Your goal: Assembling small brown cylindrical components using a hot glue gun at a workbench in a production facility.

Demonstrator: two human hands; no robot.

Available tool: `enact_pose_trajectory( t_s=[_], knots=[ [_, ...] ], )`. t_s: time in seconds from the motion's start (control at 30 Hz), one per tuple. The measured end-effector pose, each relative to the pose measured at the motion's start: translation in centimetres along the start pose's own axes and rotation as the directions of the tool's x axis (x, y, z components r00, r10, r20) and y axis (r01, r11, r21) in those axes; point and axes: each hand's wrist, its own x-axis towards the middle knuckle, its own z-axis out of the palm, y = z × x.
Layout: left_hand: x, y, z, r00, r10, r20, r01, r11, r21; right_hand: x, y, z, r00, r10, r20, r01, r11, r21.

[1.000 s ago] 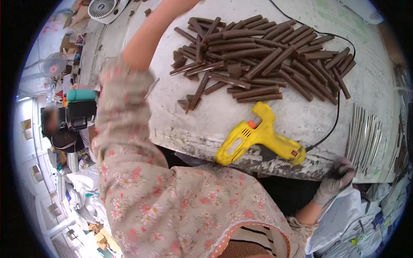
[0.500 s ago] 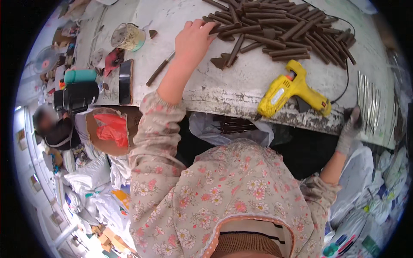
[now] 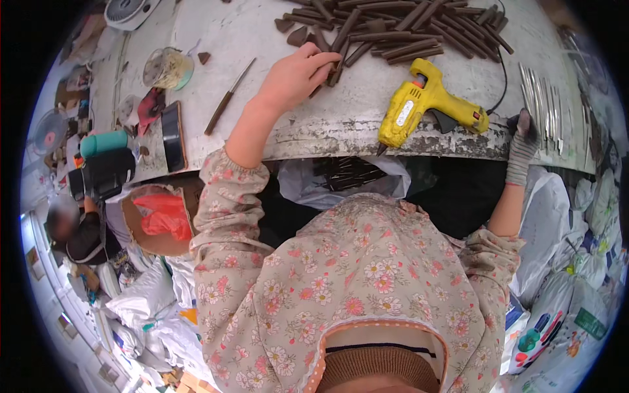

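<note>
My bare left hand (image 3: 295, 77) is over the worktable, its fingers closed on a short dark brown stick (image 3: 317, 90) whose end shows below the fingertips. Just beyond lies a large heap of similar brown sticks (image 3: 409, 49). My right hand (image 3: 525, 141), in a grey glove with dark fingertips, rests at the table's front edge. Its bunched fingers touch the near ends of several thin silvery metal strips (image 3: 544, 108); whether a strip is between them is hidden. Between my hands a yellow glue gun (image 3: 426, 105) lies on its side, nozzle toward the front edge.
Left of my left hand lie a dark-handled knife (image 3: 219, 112), a glass jar (image 3: 168, 69) and a black flat block (image 3: 173, 137). Below the edge are an open plastic bag (image 3: 298, 187) and a cardboard box with red plastic (image 3: 157, 219). Another person (image 3: 85, 229) is at far left.
My left hand has drawn back from the heap toward me, with a brown stick in its fingers. My right hand has shifted slightly among the strip ends. The whole view has shifted.
</note>
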Motion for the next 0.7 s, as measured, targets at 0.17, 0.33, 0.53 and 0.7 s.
enact_pose_trajectory(
  t_s=[0.17,0.33,0.53,0.7],
  knots=[
    [2.3,0.9,-1.1,0.932,0.017,0.362,-0.106,0.968,0.226,-2.3,-11.2,5.9,0.933,-0.262,0.246,0.258,0.965,0.051],
    [4.1,0.7,-0.6,0.856,0.385,0.344,-0.509,0.739,0.441,-1.8,-20.6,17.5,0.549,-0.338,0.765,0.787,0.515,-0.338],
    [2.6,-0.5,-3.5,0.932,0.361,-0.007,-0.336,0.874,0.351,-1.0,-18.8,22.2,0.461,-0.294,0.837,0.884,0.238,-0.403],
    [-5.8,5.0,-3.5,0.778,-0.465,-0.423,0.118,0.769,-0.628,-2.4,-21.0,19.2,0.541,-0.243,0.805,0.685,0.682,-0.255]
  ],
)
